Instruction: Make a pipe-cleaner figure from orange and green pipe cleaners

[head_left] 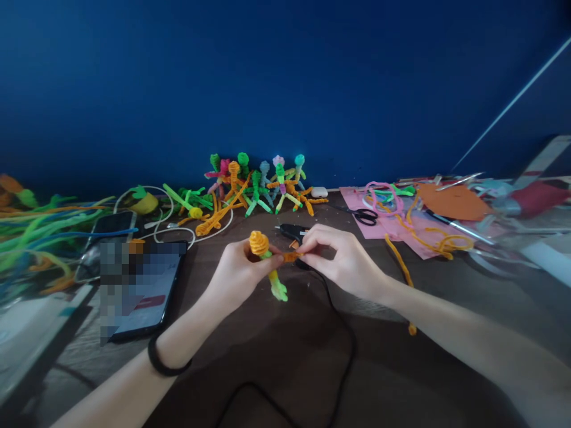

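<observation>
At the middle of the head view, my left hand [238, 270] is closed around a pipe-cleaner figure [259, 242] with a coiled orange head and a green and yellow body. The figure's light green end hangs below my fingers. A short orange fuzzy piece [291, 257] spans the gap between my two hands. Its right end is pinched by the fingertips of my right hand [341, 258]. Just behind my right fingers lies a black glue gun [292, 230], partly hidden, with its cord running toward the front.
Several pipe-cleaner figures [256, 187] stand along the blue wall. A tablet [149, 297], a phone [107, 235] and loose pipe cleaners [57, 223] lie left. Black scissors [366, 217], pink sheets [414, 238] and an orange strip [399, 258] are right.
</observation>
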`<action>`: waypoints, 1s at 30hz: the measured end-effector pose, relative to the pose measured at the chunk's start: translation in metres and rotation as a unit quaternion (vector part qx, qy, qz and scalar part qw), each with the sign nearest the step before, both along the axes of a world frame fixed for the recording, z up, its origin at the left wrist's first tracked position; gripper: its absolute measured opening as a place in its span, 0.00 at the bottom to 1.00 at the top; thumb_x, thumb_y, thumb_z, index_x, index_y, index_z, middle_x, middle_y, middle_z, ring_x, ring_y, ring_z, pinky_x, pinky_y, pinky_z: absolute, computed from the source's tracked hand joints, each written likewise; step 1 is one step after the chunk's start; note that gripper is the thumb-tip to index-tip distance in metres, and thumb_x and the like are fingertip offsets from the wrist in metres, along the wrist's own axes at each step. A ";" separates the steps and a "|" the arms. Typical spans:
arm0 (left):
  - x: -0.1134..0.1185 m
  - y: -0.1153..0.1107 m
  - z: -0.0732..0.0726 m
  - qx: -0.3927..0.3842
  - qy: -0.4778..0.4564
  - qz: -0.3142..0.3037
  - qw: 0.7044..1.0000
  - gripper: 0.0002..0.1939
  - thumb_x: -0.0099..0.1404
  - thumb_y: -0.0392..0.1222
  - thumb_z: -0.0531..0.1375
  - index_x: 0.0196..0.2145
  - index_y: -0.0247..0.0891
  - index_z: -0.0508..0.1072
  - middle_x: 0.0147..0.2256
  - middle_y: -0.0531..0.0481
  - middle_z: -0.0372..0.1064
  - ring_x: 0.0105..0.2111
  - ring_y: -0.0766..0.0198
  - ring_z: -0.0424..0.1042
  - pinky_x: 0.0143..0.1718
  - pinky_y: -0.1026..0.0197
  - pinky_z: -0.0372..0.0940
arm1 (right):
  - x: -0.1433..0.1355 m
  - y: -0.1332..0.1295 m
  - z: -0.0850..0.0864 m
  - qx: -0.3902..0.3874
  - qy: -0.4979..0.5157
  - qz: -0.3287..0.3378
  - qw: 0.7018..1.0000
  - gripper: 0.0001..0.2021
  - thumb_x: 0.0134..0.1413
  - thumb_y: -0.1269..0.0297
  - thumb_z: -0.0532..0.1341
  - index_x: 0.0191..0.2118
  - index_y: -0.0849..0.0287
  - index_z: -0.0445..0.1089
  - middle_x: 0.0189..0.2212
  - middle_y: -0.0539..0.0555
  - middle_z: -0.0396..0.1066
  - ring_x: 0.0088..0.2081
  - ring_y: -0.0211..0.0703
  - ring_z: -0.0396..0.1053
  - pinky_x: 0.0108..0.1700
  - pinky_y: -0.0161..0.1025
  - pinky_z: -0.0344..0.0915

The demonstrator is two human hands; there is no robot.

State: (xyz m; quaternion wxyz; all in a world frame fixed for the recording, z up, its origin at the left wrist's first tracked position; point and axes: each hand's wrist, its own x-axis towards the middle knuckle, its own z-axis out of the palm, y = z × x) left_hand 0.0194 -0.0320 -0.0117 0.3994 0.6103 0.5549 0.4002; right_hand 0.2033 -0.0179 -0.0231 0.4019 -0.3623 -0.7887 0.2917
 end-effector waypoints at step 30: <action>0.003 -0.001 -0.010 -0.119 -0.329 -0.074 0.934 0.03 0.50 0.37 0.64 0.25 0.37 0.72 0.22 0.56 0.70 0.25 0.71 0.68 0.30 0.69 0.61 | 0.000 0.003 -0.001 -0.168 0.143 0.097 0.970 0.05 0.47 0.67 0.62 0.33 0.61 0.68 0.29 0.51 0.70 0.32 0.35 0.68 0.36 0.36 0.66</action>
